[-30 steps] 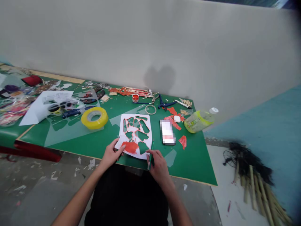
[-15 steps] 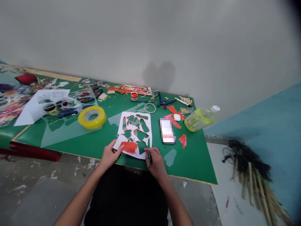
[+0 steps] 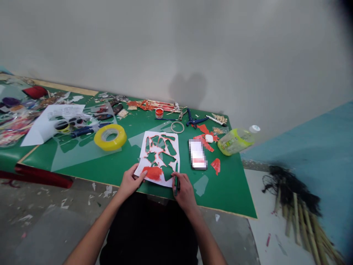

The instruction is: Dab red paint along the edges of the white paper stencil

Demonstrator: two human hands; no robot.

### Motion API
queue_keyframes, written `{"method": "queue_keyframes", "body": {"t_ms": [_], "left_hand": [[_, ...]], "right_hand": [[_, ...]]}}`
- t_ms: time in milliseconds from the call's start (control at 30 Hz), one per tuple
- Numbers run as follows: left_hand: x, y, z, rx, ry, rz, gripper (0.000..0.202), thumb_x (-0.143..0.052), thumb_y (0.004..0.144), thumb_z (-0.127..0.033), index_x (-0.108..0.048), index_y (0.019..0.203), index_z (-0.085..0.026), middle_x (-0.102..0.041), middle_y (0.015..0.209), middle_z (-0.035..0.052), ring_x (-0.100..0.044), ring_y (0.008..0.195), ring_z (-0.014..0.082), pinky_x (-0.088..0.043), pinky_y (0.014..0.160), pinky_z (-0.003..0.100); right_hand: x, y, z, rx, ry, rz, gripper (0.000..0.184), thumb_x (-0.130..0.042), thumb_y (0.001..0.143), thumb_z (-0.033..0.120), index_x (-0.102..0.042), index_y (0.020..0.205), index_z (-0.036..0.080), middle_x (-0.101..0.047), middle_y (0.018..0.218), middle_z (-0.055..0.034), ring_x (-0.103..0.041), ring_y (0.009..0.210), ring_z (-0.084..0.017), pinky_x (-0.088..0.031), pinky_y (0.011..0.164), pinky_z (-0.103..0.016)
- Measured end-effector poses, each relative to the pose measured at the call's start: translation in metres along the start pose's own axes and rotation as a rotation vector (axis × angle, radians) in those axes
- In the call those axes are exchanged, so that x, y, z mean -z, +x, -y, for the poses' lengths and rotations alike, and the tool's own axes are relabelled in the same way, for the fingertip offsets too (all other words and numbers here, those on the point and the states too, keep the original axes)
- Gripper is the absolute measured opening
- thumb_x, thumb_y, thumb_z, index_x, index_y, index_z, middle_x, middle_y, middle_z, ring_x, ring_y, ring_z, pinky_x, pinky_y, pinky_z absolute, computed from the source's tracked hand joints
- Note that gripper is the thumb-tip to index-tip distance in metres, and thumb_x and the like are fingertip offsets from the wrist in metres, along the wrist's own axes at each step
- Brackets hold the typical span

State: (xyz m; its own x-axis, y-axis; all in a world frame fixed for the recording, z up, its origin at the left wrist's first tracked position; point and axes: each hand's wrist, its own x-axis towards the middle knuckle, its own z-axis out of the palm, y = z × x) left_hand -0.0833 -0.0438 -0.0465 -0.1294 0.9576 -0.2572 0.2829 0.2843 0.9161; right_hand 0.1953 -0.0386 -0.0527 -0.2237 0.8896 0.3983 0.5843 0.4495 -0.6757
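Observation:
A white paper sheet with red paint and cut-out holes lies near the front edge of the green table. My left hand presses its fingers flat on the sheet's lower left corner. My right hand is closed round a thin dark green tool, a pen or craft knife, whose tip rests at the sheet's lower right edge. Red paper scraps lie to the right of the sheet.
A yellow tape roll, a phone, a green-yellow bottle on its side, blue pliers, a small red paint pot and clear stencil sheets lie on the table. Bamboo sticks lie on the floor at right.
My right hand has shifted slightly up along the sheet's right edge with the tool. My left hand stays on the corner. The view moved a little.

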Motion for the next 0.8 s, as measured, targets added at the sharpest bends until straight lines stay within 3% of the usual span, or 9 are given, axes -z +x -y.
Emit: {"method": "queue_keyframes", "body": {"t_ms": [233,367,500,800], "left_hand": [[0.0,0.0,0.0,-0.015,-0.037,0.02,0.036,-0.069,0.104,-0.042,-0.065,0.128,-0.016,-0.07,0.106,0.0041,-0.068,0.079,0.0136,-0.061,0.068,0.028],[0.0,0.0,0.0,-0.019,-0.044,0.021,0.037,-0.069,0.104,-0.043,-0.065,0.129,-0.016,-0.071,0.11,0.0053,-0.07,0.085,0.0155,-0.063,0.073,0.031],[0.001,-0.001,-0.001,-0.028,-0.049,0.025,0.036,-0.069,0.104,-0.043,-0.066,0.126,-0.015,-0.071,0.111,0.0053,-0.071,0.087,0.0163,-0.063,0.074,0.032],[0.005,-0.002,0.009,-0.048,-0.084,0.027,0.033,-0.069,0.105,-0.044,-0.067,0.121,-0.015,-0.07,0.103,0.0034,-0.068,0.079,0.0134,-0.061,0.068,0.028]], "right_hand": [[0.001,-0.004,-0.006,-0.026,-0.045,-0.076,0.026,-0.063,0.107,0.037,-0.066,0.124,0.018,-0.07,0.115,-0.0063,-0.07,0.102,-0.019,-0.063,0.089,-0.039],[0.003,-0.004,-0.007,0.007,-0.046,-0.059,0.02,-0.058,0.105,0.023,-0.066,0.123,0.02,-0.07,0.11,-0.0066,-0.068,0.104,-0.022,-0.061,0.09,-0.04],[0.002,-0.003,-0.01,0.042,-0.055,-0.053,0.034,-0.052,0.098,0.011,-0.066,0.127,0.024,-0.072,0.11,-0.0093,-0.065,0.105,-0.026,-0.06,0.089,-0.042],[-0.002,-0.003,-0.014,0.057,-0.127,-0.081,0.049,-0.051,0.093,0.007,-0.064,0.136,0.025,-0.072,0.119,-0.0109,-0.064,0.112,-0.029,-0.059,0.094,-0.048]]}}
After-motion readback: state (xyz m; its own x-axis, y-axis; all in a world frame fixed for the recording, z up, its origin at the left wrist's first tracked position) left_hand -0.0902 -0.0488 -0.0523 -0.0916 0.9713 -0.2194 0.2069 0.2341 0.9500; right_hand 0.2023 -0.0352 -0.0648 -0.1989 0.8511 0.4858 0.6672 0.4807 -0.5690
